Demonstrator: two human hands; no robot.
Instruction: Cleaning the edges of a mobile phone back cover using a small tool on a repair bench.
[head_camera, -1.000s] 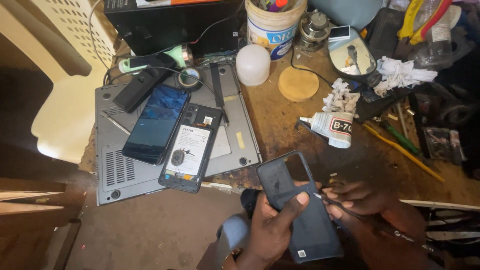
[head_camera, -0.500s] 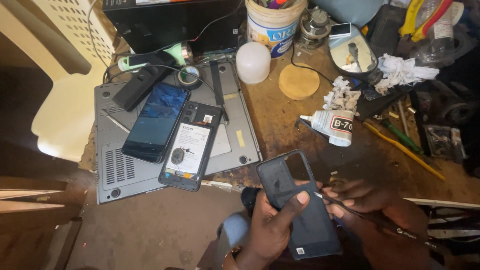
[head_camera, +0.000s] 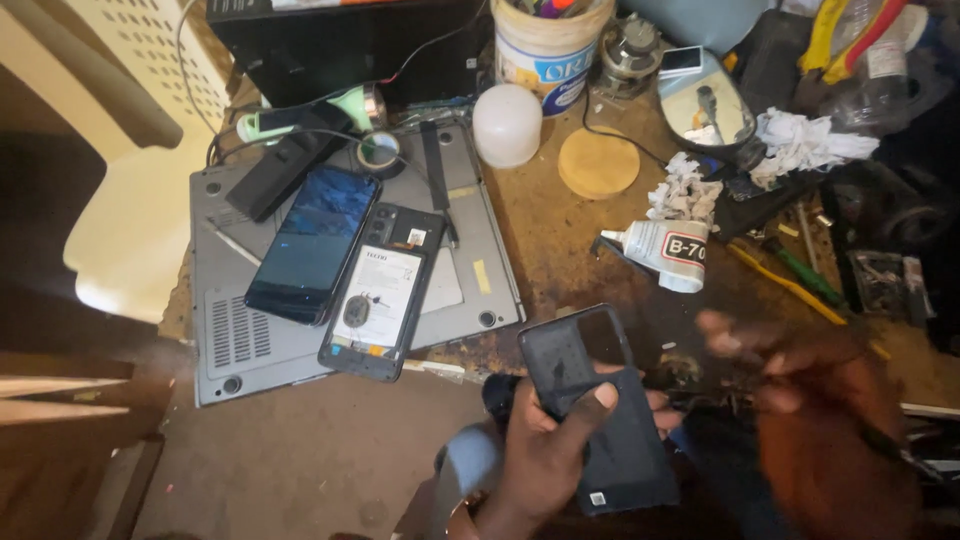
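My left hand (head_camera: 545, 455) grips a black phone back cover (head_camera: 600, 400), thumb pressed across its inner face, low in the middle of the view. My right hand (head_camera: 820, 400) is blurred to the right of the cover, fingers spread, apart from it. I cannot tell whether it holds anything. An upturned grey laptop (head_camera: 230, 340) lies to the left. On it rest a dark-screened phone (head_camera: 312, 245) and an opened phone (head_camera: 385, 290) with its insides showing.
A white glue tube (head_camera: 660, 250) lies on the stained wooden bench near a round wooden disc (head_camera: 598, 163), a white dome cap (head_camera: 507, 124), a plastic tub (head_camera: 550, 50), a small mirror (head_camera: 705, 100), crumpled tissue (head_camera: 800, 140) and screwdrivers (head_camera: 790, 280). A cream plastic chair (head_camera: 120, 220) stands left.
My right hand has lifted off the cover's right edge and swung out to the right, now blurred. The left hand still holds the cover in about the same place.
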